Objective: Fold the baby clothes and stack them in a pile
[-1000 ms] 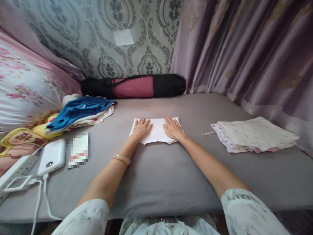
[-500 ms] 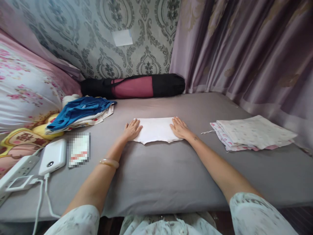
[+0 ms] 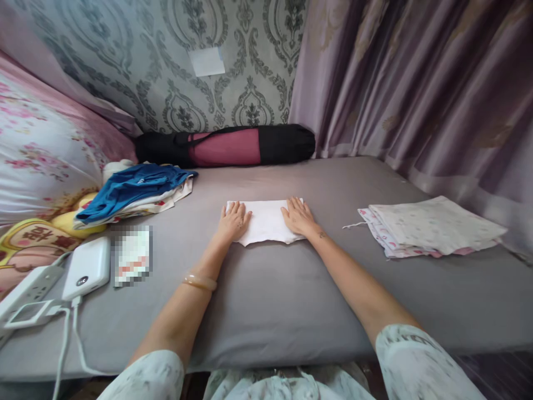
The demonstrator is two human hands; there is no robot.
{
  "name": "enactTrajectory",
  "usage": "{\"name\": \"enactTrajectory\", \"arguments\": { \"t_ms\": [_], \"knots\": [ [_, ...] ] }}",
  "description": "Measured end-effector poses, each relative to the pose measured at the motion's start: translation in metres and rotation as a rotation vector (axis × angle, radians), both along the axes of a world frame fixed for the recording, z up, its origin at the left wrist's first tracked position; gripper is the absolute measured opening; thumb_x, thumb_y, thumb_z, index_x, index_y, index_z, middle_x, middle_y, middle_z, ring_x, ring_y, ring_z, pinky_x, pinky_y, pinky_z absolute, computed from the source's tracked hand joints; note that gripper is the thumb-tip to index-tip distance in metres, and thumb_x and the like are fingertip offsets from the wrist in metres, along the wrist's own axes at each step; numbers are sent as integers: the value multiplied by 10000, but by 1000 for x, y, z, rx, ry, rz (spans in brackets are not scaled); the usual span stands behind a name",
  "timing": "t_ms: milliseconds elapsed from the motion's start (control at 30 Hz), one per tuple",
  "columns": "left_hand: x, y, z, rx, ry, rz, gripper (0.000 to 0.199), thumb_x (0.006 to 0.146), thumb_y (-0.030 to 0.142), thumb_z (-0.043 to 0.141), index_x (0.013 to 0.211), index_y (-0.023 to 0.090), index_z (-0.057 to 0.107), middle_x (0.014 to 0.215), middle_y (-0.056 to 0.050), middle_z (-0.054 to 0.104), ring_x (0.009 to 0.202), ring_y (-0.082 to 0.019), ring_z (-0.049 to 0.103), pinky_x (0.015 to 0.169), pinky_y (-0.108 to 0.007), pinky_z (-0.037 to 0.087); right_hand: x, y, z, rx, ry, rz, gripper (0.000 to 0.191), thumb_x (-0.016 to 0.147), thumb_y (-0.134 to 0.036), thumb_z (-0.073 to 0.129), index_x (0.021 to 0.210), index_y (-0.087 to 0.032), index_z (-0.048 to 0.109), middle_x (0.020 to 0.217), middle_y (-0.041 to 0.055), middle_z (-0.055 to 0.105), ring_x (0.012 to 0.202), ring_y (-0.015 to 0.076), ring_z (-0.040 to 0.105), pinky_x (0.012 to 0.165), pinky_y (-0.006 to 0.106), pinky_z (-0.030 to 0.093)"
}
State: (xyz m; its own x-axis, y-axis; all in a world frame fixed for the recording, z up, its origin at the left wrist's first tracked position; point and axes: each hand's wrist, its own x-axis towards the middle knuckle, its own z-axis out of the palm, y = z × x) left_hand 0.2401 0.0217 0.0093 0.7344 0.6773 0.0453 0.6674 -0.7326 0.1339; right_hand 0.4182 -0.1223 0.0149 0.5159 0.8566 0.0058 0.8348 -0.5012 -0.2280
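Note:
A white folded garment [image 3: 265,222] lies flat on the grey bed sheet [image 3: 275,300], its near edge uneven with two small points. My left hand [image 3: 235,221] rests palm down on its left side, fingers stretched out. On its right side lies my right hand [image 3: 298,215], also flat with the fingers a little apart. Neither hand grips the cloth. The garment's side edges are partly hidden under my hands.
To the right is a stack of folded printed clothes [image 3: 433,225]. At left lie a pile with a blue garment [image 3: 135,189], a white power bank [image 3: 87,268], a power strip [image 3: 31,289] and cables. A long black and red bag [image 3: 225,146] lies along the wall.
Both hands have slid inward over the white garment, the left one to the right and the right one to the left. The garment stays in place.

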Motion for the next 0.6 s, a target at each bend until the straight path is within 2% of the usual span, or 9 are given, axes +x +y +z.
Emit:
{"name": "enactTrajectory", "arguments": {
  "t_ms": [233, 400, 600],
  "knots": [
    [-2, 0, -5, -30, 25, 5, 620, 985, 466, 158, 1468, 124, 343, 1566, -128, 291, 1465, -275, 192, 1170, -536, 149, 2, 1, -14, -33, -10, -20, 643, 996, -433, 166, 1504, -58, 286, 1576, 138, 246, 1466, 248, 160, 1182, 439, 129],
    [-2, 0, -4, -36, 21, 9, 601, 986, 467, 164, 1463, 154, 353, 1565, -116, 297, 1465, -269, 194, 1170, -536, 157, 2, 0, -11, -44, -3, -20, 646, 992, -430, 168, 1505, -54, 282, 1580, 133, 235, 1466, 252, 156, 1180, 447, 135],
    [1, -9, 1, 2, -73, 8, 601, 986, 464, 180, 1454, 140, 373, 1542, -140, 336, 1455, -282, 227, 1171, -576, 86, -6, 1, 1, 18, -44, 18, 609, 994, -388, 174, 1485, -64, 334, 1572, 140, 257, 1461, 261, 179, 1186, 481, 78]
  ]
}}
